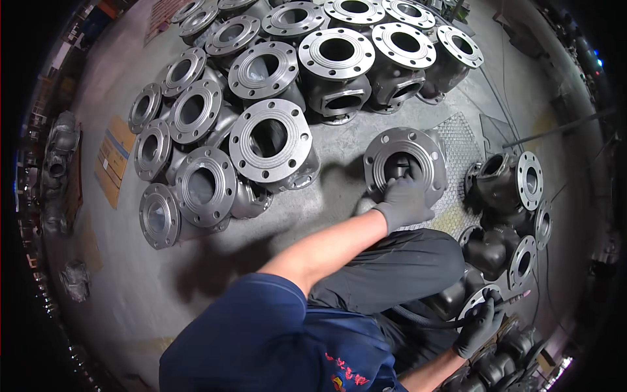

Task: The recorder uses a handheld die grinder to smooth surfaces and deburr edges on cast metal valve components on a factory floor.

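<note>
In front of me a grey cast valve body [439, 147] stands with its round, drilled flange facing up. My left hand [403, 201], in a dark grey glove, lies over the near edge of that flange. Its fingers reach into the dark bore, which hides their tips, so their grip does not show. Out to the lower right, my right hand [479, 328], gloved too, is closed around a slim die grinder [503, 303] with a small pink grinding stone at its tip. The tool is apart from the valve body. A black hose [418, 320] runs from it across my lap.
Rows of similar flanged valve bodies [269, 140] crowd the floor ahead and left. More flanged castings [528, 181] are piled along my right side. Under the nearest body lies a patterned mat [457, 137]. Flattened cardboard [114, 160] lies at far left; thin cables [499, 98] cross the floor at right.
</note>
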Action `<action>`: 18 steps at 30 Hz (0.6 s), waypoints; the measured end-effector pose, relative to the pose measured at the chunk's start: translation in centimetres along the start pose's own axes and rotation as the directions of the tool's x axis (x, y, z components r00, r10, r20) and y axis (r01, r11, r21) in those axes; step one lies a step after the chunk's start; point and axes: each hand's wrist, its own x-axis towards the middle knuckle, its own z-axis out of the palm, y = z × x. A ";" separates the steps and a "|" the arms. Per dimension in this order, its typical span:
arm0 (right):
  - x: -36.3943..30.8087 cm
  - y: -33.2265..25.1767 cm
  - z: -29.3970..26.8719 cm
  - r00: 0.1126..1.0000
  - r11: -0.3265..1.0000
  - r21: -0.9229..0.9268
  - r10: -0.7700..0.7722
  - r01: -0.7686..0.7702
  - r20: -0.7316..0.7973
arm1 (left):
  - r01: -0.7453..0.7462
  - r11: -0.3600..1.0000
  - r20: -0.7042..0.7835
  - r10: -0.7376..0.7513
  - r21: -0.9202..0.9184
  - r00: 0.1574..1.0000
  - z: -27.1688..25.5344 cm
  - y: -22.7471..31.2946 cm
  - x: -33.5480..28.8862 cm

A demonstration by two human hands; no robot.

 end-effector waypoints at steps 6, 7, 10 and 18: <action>-0.5 -1.2 1.4 0.999 0.998 0.048 0.027 -0.029 0.030 | -0.459 0.664 0.222 0.413 0.591 0.883 -0.7 -2.5 0.4; -0.7 -1.3 1.5 0.999 0.997 0.071 0.034 -0.036 0.030 | -0.465 0.667 0.243 0.404 0.581 0.882 -1.0 -2.4 0.8; -0.9 -1.1 1.7 0.998 0.997 0.042 0.067 -0.068 0.015 | -0.509 0.664 0.366 0.357 0.548 0.860 -0.7 -2.7 1.8; -1.0 -1.5 1.0 0.997 0.997 0.044 0.067 -0.068 0.029 | -0.249 0.955 0.115 0.233 0.162 0.966 4.8 0.7 1.9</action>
